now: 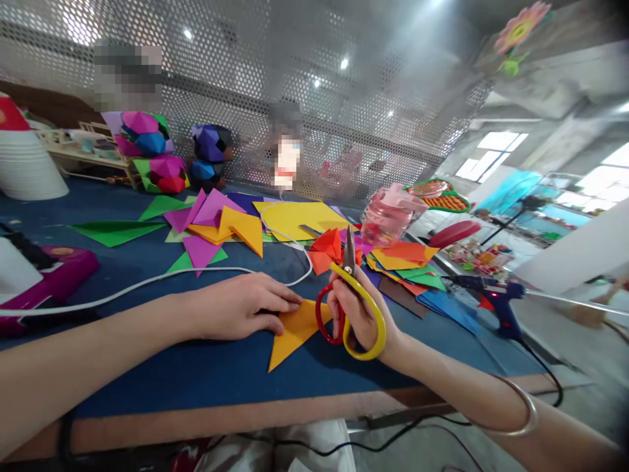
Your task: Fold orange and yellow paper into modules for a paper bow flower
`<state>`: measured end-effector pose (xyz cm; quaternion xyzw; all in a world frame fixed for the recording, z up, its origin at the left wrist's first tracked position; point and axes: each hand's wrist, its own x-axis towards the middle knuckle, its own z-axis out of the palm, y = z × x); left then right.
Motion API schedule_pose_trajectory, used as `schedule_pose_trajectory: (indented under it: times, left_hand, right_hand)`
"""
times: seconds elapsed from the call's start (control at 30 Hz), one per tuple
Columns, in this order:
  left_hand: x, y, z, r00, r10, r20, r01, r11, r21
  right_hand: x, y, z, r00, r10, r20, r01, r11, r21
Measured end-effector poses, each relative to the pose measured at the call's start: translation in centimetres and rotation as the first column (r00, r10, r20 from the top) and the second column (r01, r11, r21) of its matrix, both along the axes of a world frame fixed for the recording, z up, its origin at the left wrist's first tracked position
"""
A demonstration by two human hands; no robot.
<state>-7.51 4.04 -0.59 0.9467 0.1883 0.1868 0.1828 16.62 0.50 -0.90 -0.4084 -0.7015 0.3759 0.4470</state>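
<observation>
My left hand [240, 305] lies open and flat on the blue tabletop, its fingertips and thumb touching the edge of a folded orange paper piece [299, 328]. The paper narrows to a point toward the table's front edge. Scissors [348, 259] with one red and one yellow handle loop are held in my right hand [358, 313], fingers through the loops. Their blades point up and away from me and look nearly closed, apart from the orange paper. My right hand is just right of that paper and partly hides its right end.
Colourful folded papers [211, 210] and yellow sheets [299, 219] lie behind my hands, crossed by a white cable [196, 272]. At right are a pink jar [388, 213] and a blue glue gun [506, 308]. Paper cups [32, 164] and paper polyhedra [164, 170] stand back left.
</observation>
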Motion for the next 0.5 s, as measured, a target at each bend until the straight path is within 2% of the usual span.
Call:
schedule_pose_trajectory:
  times: [0.2, 0.5]
  left_hand:
    - [0.1, 0.4, -0.4, 1.0, -0.005, 0.024, 0.006, 1.0, -0.018]
    - [-0.1, 0.5, -0.5, 0.999, 0.006, 0.035, -0.004, 0.999, -0.05]
  right_hand:
    - [-1.4, -0.5, 0.1, 0.999, 0.017, -0.047, -0.019, 0.998, -0.055]
    - [-1.7, -1.0, 0.1, 0.995, 0.097, -0.016, -0.097, 0.994, -0.039]
